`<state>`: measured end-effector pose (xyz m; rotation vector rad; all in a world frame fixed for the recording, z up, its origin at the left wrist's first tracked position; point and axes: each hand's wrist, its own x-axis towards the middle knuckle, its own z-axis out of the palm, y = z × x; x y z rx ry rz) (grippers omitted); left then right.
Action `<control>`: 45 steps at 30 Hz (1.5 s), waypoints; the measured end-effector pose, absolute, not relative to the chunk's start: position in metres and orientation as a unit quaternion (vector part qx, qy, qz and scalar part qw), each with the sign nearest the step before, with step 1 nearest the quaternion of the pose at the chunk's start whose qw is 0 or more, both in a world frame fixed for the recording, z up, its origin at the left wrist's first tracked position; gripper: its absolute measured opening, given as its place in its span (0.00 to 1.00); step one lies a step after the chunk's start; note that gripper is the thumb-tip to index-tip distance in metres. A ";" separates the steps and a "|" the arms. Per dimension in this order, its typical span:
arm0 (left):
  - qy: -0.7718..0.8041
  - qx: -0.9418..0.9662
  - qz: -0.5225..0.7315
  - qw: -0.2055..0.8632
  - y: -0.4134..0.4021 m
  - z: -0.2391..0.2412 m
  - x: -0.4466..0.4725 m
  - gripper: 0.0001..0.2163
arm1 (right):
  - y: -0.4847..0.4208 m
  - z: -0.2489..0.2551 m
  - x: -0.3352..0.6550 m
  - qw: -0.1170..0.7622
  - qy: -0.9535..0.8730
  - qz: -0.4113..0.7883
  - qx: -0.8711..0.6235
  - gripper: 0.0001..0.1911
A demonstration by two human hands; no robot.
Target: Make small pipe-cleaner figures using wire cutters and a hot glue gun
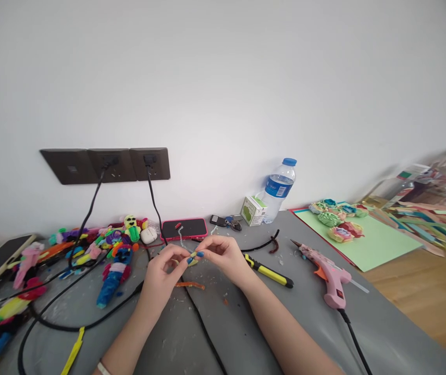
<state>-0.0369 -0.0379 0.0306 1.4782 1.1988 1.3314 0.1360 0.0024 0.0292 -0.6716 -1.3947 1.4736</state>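
My left hand [163,273] and my right hand [223,257] meet above the grey table [246,333], fingertips pinched together on a small pale yellowish piece [192,259] between them. What the piece is I cannot make out. Both hands have blue-painted nails. An orange pipe cleaner [190,285] lies on the table just under the hands. A black cable [203,328] runs beneath them toward me.
A pink glue gun [330,276] lies at right, a yellow-black cutter [269,271] beside my right wrist. Colourful pipe-cleaner figures [109,250] pile at left. A phone [184,228], keys, small carton, water bottle [279,190] stand by the wall. Paper flowers sit on green paper [379,242].
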 end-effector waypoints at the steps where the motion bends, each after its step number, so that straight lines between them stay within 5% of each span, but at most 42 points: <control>1: 0.479 0.595 0.520 0.382 -0.037 0.030 -0.037 0.04 | 0.003 0.029 0.136 0.479 -0.572 0.604 -0.279 0.11; 18: 0.519 0.537 0.432 0.505 -0.040 0.030 -0.029 0.10 | 0.004 0.024 0.134 0.479 -0.601 0.568 -0.295 0.10; 45: 0.488 0.528 0.438 0.539 -0.042 0.030 -0.031 0.11 | -0.002 0.036 0.137 0.435 -0.609 0.615 -0.247 0.11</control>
